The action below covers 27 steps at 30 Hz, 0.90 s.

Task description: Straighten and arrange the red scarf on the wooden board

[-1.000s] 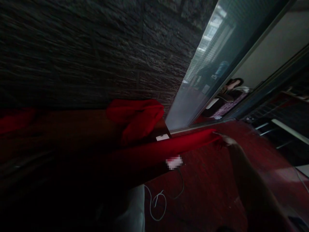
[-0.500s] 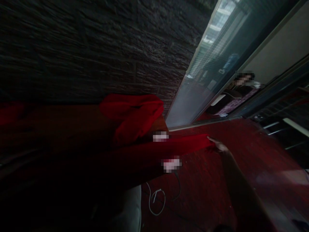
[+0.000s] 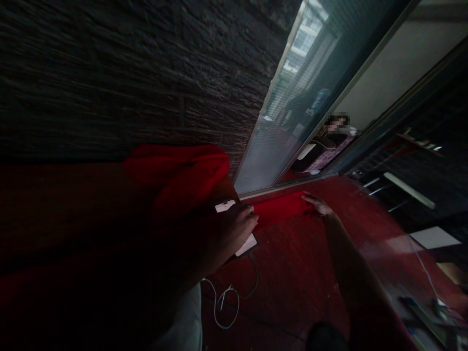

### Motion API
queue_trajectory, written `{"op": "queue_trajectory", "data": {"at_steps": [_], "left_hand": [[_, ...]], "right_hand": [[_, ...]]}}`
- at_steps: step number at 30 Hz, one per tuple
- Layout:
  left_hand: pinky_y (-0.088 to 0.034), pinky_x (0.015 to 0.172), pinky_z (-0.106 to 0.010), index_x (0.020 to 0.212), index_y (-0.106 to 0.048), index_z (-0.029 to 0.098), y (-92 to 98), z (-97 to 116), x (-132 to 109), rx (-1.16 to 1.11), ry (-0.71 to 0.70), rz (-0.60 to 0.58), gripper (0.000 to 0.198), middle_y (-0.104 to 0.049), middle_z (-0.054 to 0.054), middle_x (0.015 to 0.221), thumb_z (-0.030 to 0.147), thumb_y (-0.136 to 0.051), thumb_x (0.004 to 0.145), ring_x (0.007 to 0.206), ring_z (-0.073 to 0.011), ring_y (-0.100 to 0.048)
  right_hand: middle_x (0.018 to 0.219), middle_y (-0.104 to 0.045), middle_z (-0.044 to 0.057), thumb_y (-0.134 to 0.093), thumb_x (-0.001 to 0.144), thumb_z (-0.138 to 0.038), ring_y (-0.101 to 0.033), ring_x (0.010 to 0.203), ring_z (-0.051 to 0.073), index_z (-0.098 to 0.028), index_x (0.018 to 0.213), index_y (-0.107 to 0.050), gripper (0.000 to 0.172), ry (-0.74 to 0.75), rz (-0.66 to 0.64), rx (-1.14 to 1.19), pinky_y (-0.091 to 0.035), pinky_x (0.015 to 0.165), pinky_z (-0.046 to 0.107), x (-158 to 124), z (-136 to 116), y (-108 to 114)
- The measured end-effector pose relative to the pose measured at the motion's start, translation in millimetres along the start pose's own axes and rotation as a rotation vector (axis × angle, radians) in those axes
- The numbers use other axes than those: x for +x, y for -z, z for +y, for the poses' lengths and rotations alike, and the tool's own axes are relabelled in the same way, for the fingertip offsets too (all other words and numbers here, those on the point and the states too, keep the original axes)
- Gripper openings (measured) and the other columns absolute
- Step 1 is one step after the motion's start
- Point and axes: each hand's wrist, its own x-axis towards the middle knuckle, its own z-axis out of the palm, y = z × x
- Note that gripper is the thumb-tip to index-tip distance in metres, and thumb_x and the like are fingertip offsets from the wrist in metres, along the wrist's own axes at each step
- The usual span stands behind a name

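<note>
A strip of red cloth stretches past the end of a wooden table and over the red floor. My right hand grips its far end, thumb and fingers closed on it. At the table's end my left hand is closed on the same strip, with a ring on one finger. The rest of the cloth on the table is lost in dark shadow. Another bunched red cloth lies by the stone wall. Two lit phones, one phone above my left hand and one phone below it, lie at the table's end.
A white cable loops on the red floor. Past the table a glass door meets the dark stone wall. A seated person is beyond the doorway. A white-topped table stands at right.
My left hand has come into sight over the strip at the table's end. My right hand still holds the far end. The view has shifted, so the scene sits further left.
</note>
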Motion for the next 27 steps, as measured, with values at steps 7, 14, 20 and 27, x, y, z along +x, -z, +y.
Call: {"op": "queue_trajectory", "data": {"at_steps": [7,14,20,27], "left_hand": [[-0.05,0.084,-0.039,0.089,-0.068,0.014,-3.6,14,25,0.083,-0.018,-0.138,0.011,-0.064,-0.011,0.104,0.014,-0.058,0.091,0.101,-0.0262,-0.059],[-0.047,0.086,-0.04,0.101,-0.067,0.014,-2.5,17,19,0.169,-0.077,-0.049,0.016,-0.064,-0.011,0.111,0.014,-0.054,0.093,0.104,-0.0264,-0.057],[-0.045,0.091,-0.042,0.111,-0.066,0.012,-3.2,18,21,0.213,-0.112,-0.025,0.023,-0.063,-0.014,0.118,0.016,-0.058,0.09,0.11,-0.0279,-0.055],[-0.045,0.088,-0.042,0.109,-0.068,0.01,0.5,30,35,0.27,-0.033,-0.088,0.023,-0.064,-0.016,0.119,0.01,-0.053,0.091,0.109,-0.0286,-0.057]], "right_hand": [[0.107,-0.073,0.004,-0.083,0.067,-0.03,-0.072,0.087,0.02,-0.025,0.105,-0.066,0.043,0.002,0.008,-0.019,-0.064,0.066,0.027,-3,-11,15],[0.106,-0.072,0.006,-0.083,0.068,-0.031,-0.071,0.076,0.02,-0.025,0.11,-0.065,0.046,-0.061,0.01,-0.064,-0.062,0.056,0.028,-9,-24,17],[0.098,-0.074,0.007,-0.079,0.072,-0.032,-0.07,0.064,0.02,-0.024,0.104,-0.068,0.035,-0.137,-0.024,-0.102,-0.06,0.049,0.03,-8,-33,13],[0.103,-0.075,0.009,-0.072,0.077,-0.03,-0.073,0.073,0.022,-0.023,0.112,-0.066,0.036,-0.163,-0.025,-0.118,-0.062,0.061,0.032,-5,-43,18]]}}
